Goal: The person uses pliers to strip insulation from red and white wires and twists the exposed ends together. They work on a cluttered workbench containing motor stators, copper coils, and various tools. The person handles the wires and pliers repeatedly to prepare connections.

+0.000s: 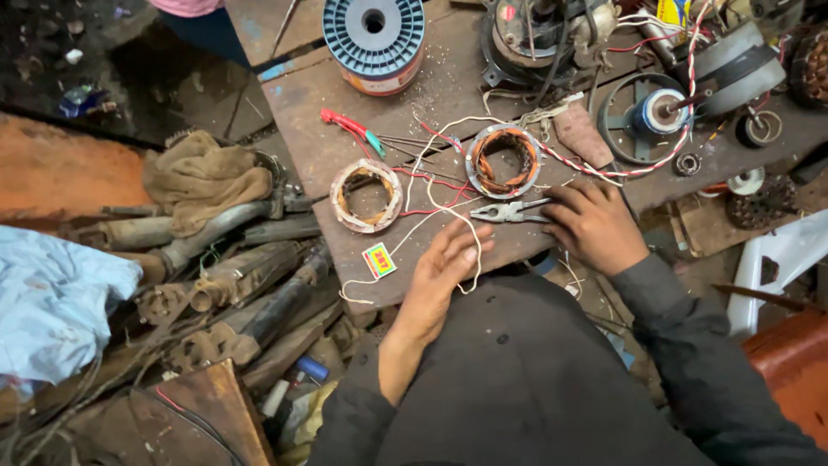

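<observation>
My left hand (pixel 442 274) rests flat on the wooden bench (pixel 328 121), fingers apart, lying over a white wire (pixel 405 240) that loops around it. My right hand (pixel 592 226) rests on the bench beside the handles of a pair of pliers (pixel 511 211), fingertips touching them. Just beyond the pliers lies a motor stator with copper windings (pixel 503 161), trailing red and white leads. A second stator wrapped in white tape (pixel 366 195) lies to the left. A small colourful packet (pixel 379 260) sits near my left hand.
A blue wire spool (pixel 374 41) stands at the back. Fan motor parts (pixel 647 112) and a red-and-white twisted cable (pixel 604 168) crowd the right. A red-handled tool (pixel 349 128) lies mid-bench. Scrap metal parts and a tan rag (pixel 203 177) pile up left; a white plastic chair (pixel 780 259) stands right.
</observation>
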